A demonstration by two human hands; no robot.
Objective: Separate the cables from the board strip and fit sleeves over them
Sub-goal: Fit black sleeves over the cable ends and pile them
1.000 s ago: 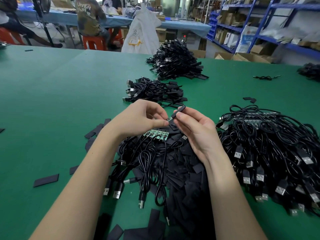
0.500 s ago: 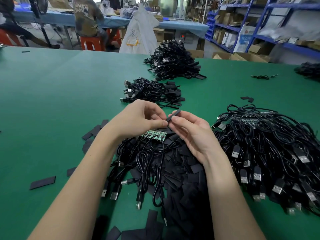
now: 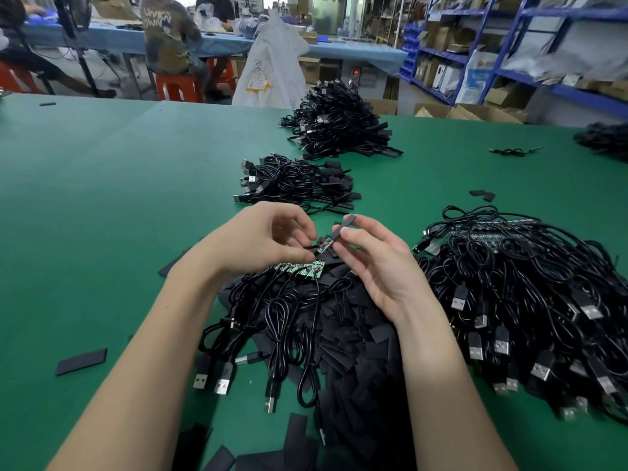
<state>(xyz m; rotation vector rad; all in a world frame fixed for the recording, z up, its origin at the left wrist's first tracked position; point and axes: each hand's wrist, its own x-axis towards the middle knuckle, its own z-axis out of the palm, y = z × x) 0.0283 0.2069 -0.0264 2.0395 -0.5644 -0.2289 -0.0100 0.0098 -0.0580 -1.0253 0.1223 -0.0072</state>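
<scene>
Sleeve [image 3: 344,226] now raised, tilted up-right

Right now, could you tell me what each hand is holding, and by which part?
The right hand pinches a black sleeve at its lower end. The left hand pinches the cable just behind its small board.

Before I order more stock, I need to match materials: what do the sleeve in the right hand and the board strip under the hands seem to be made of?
The sleeve looks like matte black flexible plastic, probably heat-shrink tubing: flat, dull, no sheen. The board strip looks like rigid green circuit board, likely fibreglass laminate, with small pale components and metallic spots on its surface; the exact finish is too small to tell.
</scene>
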